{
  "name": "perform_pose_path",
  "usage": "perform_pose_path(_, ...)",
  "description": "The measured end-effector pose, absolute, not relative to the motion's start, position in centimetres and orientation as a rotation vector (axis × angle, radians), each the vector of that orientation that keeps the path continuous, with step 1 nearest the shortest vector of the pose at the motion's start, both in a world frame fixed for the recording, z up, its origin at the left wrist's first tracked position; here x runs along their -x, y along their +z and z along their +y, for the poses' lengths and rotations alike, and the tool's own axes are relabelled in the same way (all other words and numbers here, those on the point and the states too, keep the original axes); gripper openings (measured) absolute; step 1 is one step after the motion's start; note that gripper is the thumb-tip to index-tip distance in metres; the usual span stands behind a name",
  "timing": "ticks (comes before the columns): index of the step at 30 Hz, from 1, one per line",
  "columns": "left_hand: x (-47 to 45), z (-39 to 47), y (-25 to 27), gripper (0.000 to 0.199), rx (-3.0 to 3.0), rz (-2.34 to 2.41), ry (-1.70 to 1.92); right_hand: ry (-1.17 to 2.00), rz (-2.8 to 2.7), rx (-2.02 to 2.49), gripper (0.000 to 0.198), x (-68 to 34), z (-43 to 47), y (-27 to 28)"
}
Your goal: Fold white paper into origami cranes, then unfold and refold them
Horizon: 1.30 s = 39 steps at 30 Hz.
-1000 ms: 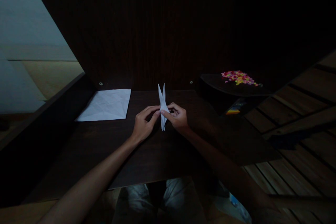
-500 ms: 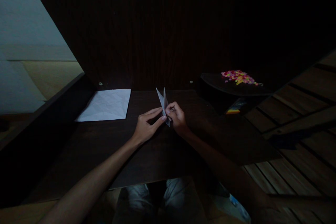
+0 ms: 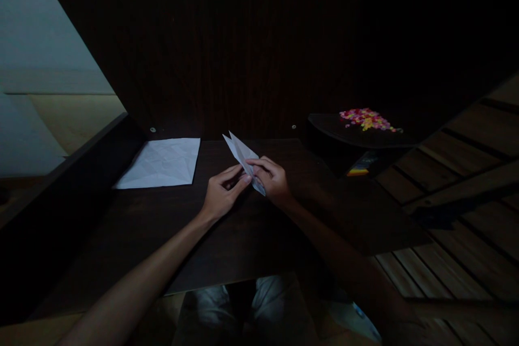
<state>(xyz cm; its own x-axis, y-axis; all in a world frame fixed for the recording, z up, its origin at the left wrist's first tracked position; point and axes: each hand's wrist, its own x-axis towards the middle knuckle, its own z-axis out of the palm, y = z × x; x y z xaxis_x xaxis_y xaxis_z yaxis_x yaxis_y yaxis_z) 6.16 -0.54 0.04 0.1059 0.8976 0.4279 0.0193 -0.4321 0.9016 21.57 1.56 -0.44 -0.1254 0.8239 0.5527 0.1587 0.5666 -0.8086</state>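
Observation:
A folded piece of white paper [image 3: 243,150] is held between both hands above the dark desk, its two pointed flaps spread apart at the upper left. My left hand [image 3: 221,189] pinches its lower left side, thumb in front and fingers behind. On the other side, my right hand [image 3: 273,179] grips the lower part, with its fingers curled over the near face. A small folded tip pokes out below the hands. Further left lies a creased white sheet [image 3: 162,162], flat on the desk and apart from my hands.
Dark desk boards [image 3: 227,248] stretch under my arms, with a tall back panel behind. At the left runs a raised side board [image 3: 73,167]. A rounded corner shelf [image 3: 324,121] on the right bears a heap of small colourful pieces [image 3: 367,119]. Wooden slats [image 3: 430,275] show at lower right.
The folded paper has tilted to the left and turned, so more of its broad face shows. Both hands keep hold of it, the left having shifted slightly left.

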Motion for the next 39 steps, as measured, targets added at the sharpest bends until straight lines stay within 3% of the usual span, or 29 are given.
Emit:
perform_pose_path(7, -6.4, -0.2, -0.4, 0.056, -1.396, 0.859, 1.418, 0.344, -1.616, 0.874, 0.02, -21.0, 1.5, -0.5)
perform_pose_path(14, -6.2, 0.2, -0.4, 0.05, -1.35, 0.874, 1.408, 0.211, -1.594, 0.926, 0.016, -21.0, 1.5, -0.9)
perform_pose_path(19, -6.0, 0.4, -0.3, 0.048, -1.311, 0.917, 1.393, 0.458, -1.551, 0.828, 0.017, -20.6, 1.4, -0.9)
perform_pose_path(25, -5.8, 0.3, -0.3, 0.052, -1.274, 0.935, 1.32, 0.844, -1.27, 0.806, 0.058, -20.2, 1.7, -1.0)
perform_pose_path(30, -5.8, 0.0, 0.0, 0.051, -1.33, 0.966, 1.223, 1.114, -1.165, 0.791, 0.071, -20.2, 1.8, -0.6)
perform_pose_path(39, -6.1, -0.1, -0.3, 0.045, -1.391, 0.972, 1.167, 1.184, -1.064, 0.843, 0.079, -20.5, 1.9, -0.6)
